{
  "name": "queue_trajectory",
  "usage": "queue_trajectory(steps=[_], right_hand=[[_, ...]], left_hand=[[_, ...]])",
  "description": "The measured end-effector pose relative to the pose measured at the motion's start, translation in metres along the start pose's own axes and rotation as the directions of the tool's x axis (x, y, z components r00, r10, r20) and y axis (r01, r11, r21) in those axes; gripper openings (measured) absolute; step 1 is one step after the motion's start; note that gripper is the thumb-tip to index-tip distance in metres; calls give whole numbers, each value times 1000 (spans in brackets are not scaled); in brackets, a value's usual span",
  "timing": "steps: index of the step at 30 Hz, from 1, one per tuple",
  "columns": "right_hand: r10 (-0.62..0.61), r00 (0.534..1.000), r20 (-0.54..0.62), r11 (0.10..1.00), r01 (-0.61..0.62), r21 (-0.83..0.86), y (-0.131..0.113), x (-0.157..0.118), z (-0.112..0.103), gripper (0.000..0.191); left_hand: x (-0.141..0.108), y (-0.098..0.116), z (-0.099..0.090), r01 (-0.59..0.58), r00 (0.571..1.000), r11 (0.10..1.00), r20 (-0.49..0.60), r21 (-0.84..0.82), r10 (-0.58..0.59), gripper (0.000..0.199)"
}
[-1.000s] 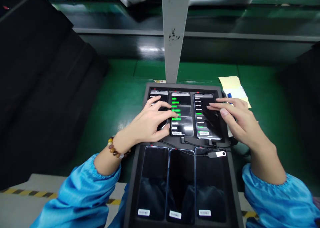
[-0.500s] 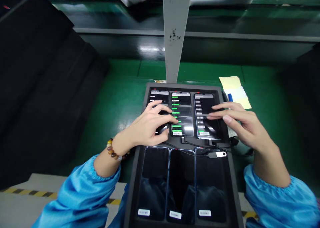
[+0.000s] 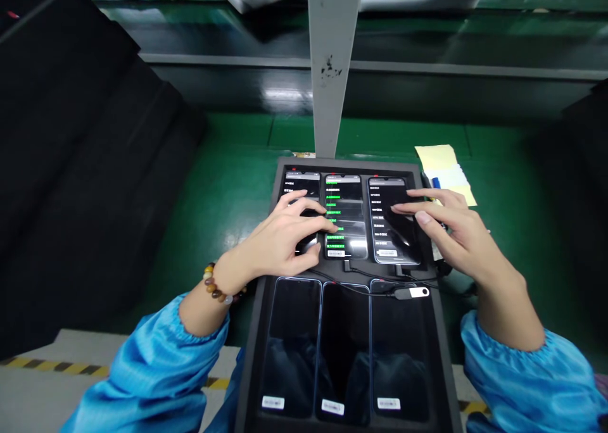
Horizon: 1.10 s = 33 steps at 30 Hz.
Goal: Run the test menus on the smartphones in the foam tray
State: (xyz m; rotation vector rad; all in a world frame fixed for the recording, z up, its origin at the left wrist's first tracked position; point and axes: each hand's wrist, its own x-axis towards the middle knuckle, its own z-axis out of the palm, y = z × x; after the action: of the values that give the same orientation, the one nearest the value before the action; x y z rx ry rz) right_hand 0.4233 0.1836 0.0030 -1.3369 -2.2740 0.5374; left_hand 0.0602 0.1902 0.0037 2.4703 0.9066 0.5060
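My left hand (image 3: 292,233) has its fingers spread over the upper left smartphone (image 3: 308,181), covering much of it. Its index fingertip is at the screen of the upper middle smartphone (image 3: 346,230), which lists green and white lines. My right hand (image 3: 451,221) reaches in from the right, fingers apart, with a fingertip at the screen of the upper right smartphone (image 3: 389,237), whose list is white. Neither hand grips anything. The phones lie in a black foam tray (image 3: 260,332). Black cables (image 3: 358,289) with a grey plug (image 3: 412,293) cross the tray below the lit phones.
Dark-screened phones (image 3: 344,344) with white labels fill the tray's near row. Yellow and white paper (image 3: 446,161) and a blue pen (image 3: 436,183) lie beyond my right hand. A grey post (image 3: 332,72) rises behind the tray. Black stacks (image 3: 85,167) stand at the left.
My right hand has shifted slightly up and left over the upper right phone. That phone's list has scrolled downward. My left hand stays nearly still.
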Motion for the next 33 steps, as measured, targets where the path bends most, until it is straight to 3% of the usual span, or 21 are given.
queue_trajectory(steps=[6, 11, 16, 20, 25, 30, 33], right_hand=[[-37, 998, 53, 999, 37, 14, -1, 0, -1, 33], [-46, 999, -5, 998, 46, 46, 3, -1, 0, 33], [-32, 999, -32, 999, 33, 31, 4, -3, -1, 34], [-34, 999, -27, 999, 35, 24, 2, -2, -1, 34], [-22, 1000, -21, 1000, 22, 14, 1, -1, -1, 35], [1, 1000, -26, 1000, 0, 4, 0, -2, -1, 37], [12, 1000, -12, 1000, -12, -1, -1, -2, -1, 37]], left_hand=[[0, 1, 0, -7, 1000, 1000, -15, 18, 7, 39], [-1, 0, 2, 6, 1000, 999, -17, 40, -5, 40], [-1, -2, 7, 88, 992, 991, -105, 102, -77, 52], [-1, -2, 7, 26, 997, 995, -78, 92, -19, 43], [0, -1, 7, 93, 993, 988, -90, 123, -83, 47], [0, -1, 7, 38, 995, 995, -93, 90, -29, 45], [1, -1, 6, 65, 995, 994, -81, 93, -57, 42]])
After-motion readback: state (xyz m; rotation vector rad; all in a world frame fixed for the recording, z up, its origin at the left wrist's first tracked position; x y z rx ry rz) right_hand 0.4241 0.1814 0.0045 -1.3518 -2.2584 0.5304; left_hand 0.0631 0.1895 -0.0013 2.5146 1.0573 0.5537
